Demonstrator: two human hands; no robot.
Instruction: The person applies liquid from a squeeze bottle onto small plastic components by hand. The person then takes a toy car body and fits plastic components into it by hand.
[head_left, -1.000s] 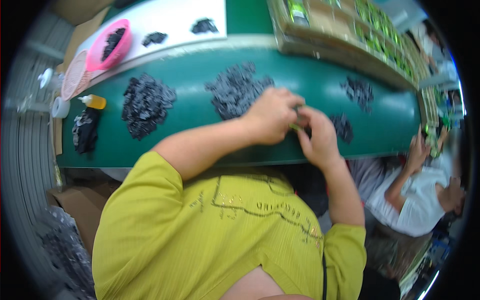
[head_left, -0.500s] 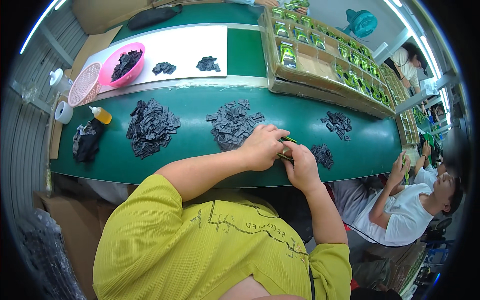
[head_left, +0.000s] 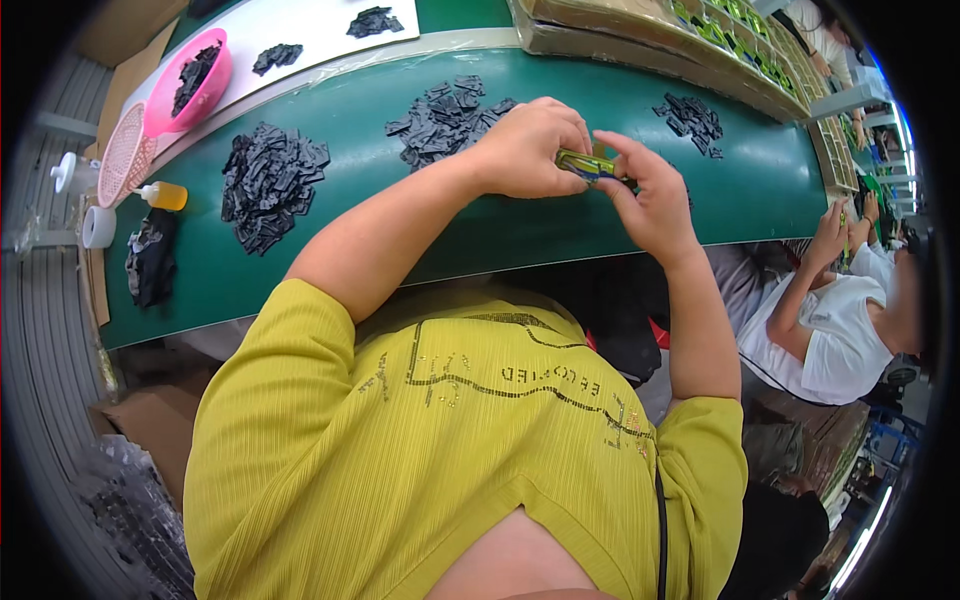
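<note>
Between my two hands is a small lime-green and dark plastic piece (head_left: pixel 588 165), held above the green table near its front edge. My left hand (head_left: pixel 527 150) is closed on its left end, fingers bent over the top. My right hand (head_left: pixel 648 195) pinches the right end between thumb and fingers, so part of the piece is hidden. Just beyond my left hand lies a heap of flat black plastic parts (head_left: pixel 440 125). A smaller pile of black parts (head_left: pixel 690 122) lies beyond my right hand. Another little pile beside that hand is mostly covered by it.
A large heap of black parts (head_left: pixel 268 185) lies at left, near a yellow bottle (head_left: pixel 165 196), a tape roll (head_left: pixel 99 227) and a dark cloth (head_left: pixel 150 262). A pink bowl (head_left: pixel 205 95) stands behind. Divided cardboard trays (head_left: pixel 610 45) fill the far right. A co-worker (head_left: pixel 830 310) sits at right.
My view has tipped downward, so the table appears higher. Both hands still hold the piece, which has turned and shows more of its green surface. My right fingers have lifted and spread somewhat.
</note>
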